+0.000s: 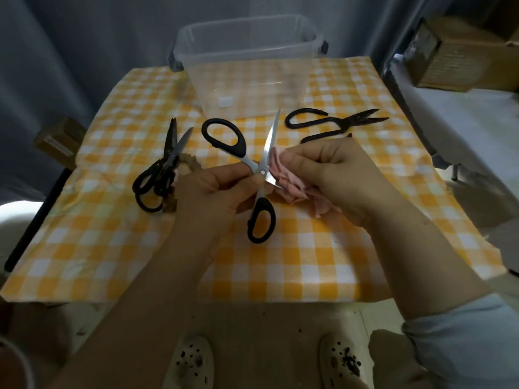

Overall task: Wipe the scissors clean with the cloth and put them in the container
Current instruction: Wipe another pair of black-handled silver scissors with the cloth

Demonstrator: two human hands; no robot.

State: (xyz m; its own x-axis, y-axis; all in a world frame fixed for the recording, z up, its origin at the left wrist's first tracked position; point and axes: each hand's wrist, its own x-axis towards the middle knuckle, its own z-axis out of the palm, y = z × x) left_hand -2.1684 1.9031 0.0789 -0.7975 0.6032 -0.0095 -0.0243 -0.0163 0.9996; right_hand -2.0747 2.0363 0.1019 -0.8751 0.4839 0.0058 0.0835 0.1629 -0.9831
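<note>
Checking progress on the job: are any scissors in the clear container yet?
No. The clear container holds nothing, and the scissors in the left hand are still out over the table.

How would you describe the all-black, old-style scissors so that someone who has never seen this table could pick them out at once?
Start at the clear plastic container at the far edge of the yellow checked tablecloth. Just in front of its right corner lie the all-black scissors, flat, tips pointing right. Unlike the other pairs, these have bare, dark metal loop handles with no plastic grips and no shiny blades.
</note>
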